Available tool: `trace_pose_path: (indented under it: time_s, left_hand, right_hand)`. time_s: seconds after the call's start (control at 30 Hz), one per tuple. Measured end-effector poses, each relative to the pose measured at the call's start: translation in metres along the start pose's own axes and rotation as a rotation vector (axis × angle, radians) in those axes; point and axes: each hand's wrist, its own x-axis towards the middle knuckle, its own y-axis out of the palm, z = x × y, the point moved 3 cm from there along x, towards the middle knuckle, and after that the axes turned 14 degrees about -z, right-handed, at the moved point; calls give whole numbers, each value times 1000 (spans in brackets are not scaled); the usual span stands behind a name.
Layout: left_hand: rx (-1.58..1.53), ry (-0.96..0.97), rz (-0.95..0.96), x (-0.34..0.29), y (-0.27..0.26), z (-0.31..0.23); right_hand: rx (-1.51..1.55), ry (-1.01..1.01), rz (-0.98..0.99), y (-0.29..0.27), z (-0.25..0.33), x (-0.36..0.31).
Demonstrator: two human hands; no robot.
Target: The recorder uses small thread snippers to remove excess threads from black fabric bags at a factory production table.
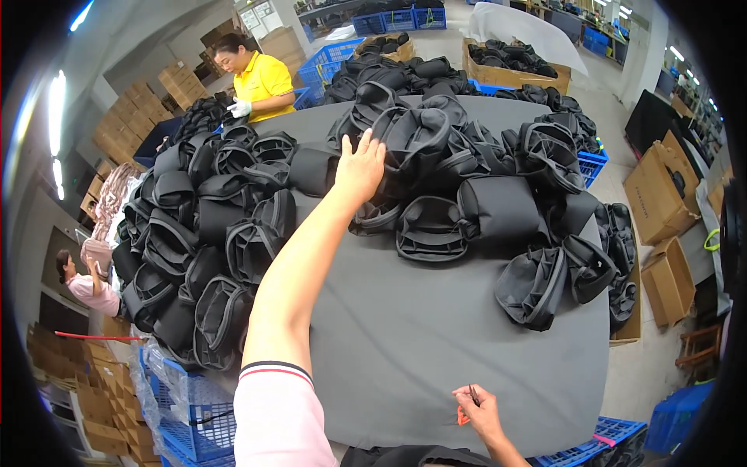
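Note:
My left arm stretches far across the grey table (436,350). At its end my left hand (360,165) has its fingers out and apart, resting at the edge of a black open-topped bag (416,140) in the heap; whether the thumb grips any fabric is hidden. Close to the near edge of the table, my right hand (484,414) is closed around small orange-handled snips (464,416), with their dark tip pointing up. Two black bags (532,288) lie together at the right, apart from the main heap.
Stacked black bags (167,241) cover the table's left side. A person in a yellow shirt (266,82) with white gloves works at the far left; another in pink (89,289) is further left. Blue crates (194,428) and cardboard boxes (660,187) stand around the table.

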Motion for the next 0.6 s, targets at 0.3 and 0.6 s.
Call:
trace_pose_path:
  time_s: [0.3,0.6]
  left_hand:
    - [-388,-32,-162,-32,-102,-19]
    - [-971,-530,219,-228,-232,-189]
  right_hand:
    - [-74,-54,-29,-10,-12,-5]
    - [186,-42,44,13,-5,-15]
